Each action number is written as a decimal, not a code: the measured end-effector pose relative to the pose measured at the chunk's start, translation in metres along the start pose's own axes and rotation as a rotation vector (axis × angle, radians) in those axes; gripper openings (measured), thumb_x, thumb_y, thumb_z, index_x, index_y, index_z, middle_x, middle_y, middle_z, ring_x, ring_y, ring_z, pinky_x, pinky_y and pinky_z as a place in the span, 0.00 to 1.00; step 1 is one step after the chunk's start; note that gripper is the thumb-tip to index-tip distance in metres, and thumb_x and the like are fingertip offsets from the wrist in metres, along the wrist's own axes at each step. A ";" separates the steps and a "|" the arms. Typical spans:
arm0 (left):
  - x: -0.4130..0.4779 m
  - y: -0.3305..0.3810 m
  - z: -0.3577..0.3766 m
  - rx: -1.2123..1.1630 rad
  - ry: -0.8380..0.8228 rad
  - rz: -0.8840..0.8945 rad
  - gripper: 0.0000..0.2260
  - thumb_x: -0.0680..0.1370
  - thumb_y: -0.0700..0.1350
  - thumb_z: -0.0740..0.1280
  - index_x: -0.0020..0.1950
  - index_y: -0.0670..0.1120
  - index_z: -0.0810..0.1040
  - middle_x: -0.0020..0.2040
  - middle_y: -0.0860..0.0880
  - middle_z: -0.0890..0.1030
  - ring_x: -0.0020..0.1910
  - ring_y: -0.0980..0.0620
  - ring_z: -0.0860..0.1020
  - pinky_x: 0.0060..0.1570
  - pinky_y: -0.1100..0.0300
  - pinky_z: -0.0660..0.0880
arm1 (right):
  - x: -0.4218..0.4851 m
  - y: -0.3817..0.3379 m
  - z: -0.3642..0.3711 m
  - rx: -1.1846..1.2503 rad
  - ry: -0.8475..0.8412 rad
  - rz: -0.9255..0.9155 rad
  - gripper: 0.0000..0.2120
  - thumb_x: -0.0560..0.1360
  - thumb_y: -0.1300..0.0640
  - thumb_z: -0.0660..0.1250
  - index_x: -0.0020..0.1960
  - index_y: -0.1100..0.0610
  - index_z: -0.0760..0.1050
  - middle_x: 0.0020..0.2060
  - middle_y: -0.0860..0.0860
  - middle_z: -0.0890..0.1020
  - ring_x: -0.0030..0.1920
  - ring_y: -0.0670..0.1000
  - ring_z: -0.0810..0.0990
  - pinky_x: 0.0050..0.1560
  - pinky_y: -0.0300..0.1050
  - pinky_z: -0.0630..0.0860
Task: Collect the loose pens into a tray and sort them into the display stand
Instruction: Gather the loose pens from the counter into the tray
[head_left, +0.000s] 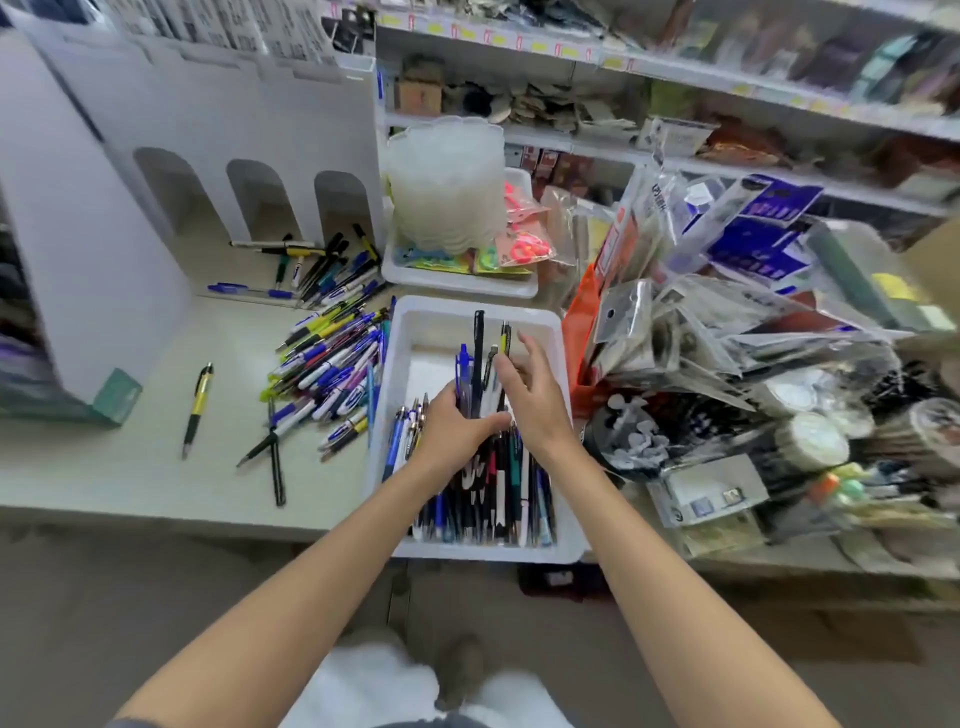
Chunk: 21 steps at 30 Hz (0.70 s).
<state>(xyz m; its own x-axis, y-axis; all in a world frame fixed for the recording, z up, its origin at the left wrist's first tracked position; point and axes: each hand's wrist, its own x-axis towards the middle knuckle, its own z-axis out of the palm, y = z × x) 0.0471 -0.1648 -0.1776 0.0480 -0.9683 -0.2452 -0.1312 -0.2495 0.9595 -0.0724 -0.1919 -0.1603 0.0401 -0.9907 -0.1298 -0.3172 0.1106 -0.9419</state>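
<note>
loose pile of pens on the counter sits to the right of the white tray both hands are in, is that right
Not quite. The loose pile of pens lies to the left of the white tray, not the right; the head view shows it. Both hands are in the tray: the left hand grips a bundle of pens, the right hand touches them.

Nothing could be read with certainty. Dark lettering ran lengthwise down a clear packet (658, 195) in the heap at the right, too blurred to spell out. A blue packet (763, 228) beside it bore pale print, equally unclear. Yellow and red shelf-edge labels (498, 39) showed no legible figures. A black pen (478, 338), upright in the left grip (457, 421), carried tiny white print near its top, too small to make out.
</note>
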 end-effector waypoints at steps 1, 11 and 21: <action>0.000 -0.002 0.000 0.021 -0.014 0.006 0.26 0.71 0.45 0.78 0.67 0.48 0.73 0.59 0.55 0.80 0.58 0.57 0.77 0.57 0.64 0.73 | 0.002 -0.003 0.002 0.026 0.009 -0.013 0.35 0.78 0.44 0.66 0.79 0.48 0.53 0.65 0.50 0.73 0.63 0.46 0.73 0.65 0.45 0.69; 0.011 -0.013 -0.013 0.456 -0.161 0.143 0.30 0.68 0.56 0.78 0.66 0.51 0.70 0.57 0.52 0.77 0.54 0.58 0.75 0.53 0.62 0.74 | 0.026 0.007 0.009 0.107 0.065 -0.068 0.34 0.75 0.67 0.67 0.73 0.41 0.64 0.54 0.54 0.78 0.47 0.51 0.81 0.50 0.49 0.81; 0.021 -0.033 -0.014 0.335 0.075 0.201 0.31 0.77 0.63 0.46 0.69 0.47 0.73 0.65 0.49 0.78 0.65 0.50 0.73 0.67 0.48 0.67 | 0.016 0.036 0.023 -0.107 0.098 0.023 0.07 0.79 0.62 0.63 0.52 0.55 0.79 0.47 0.49 0.80 0.48 0.47 0.78 0.51 0.42 0.74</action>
<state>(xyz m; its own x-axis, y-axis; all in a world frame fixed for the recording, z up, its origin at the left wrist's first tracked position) 0.0658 -0.1769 -0.2122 0.0589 -0.9977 -0.0345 -0.4602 -0.0578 0.8859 -0.0619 -0.2017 -0.2034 -0.0590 -0.9916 -0.1153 -0.4161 0.1294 -0.9000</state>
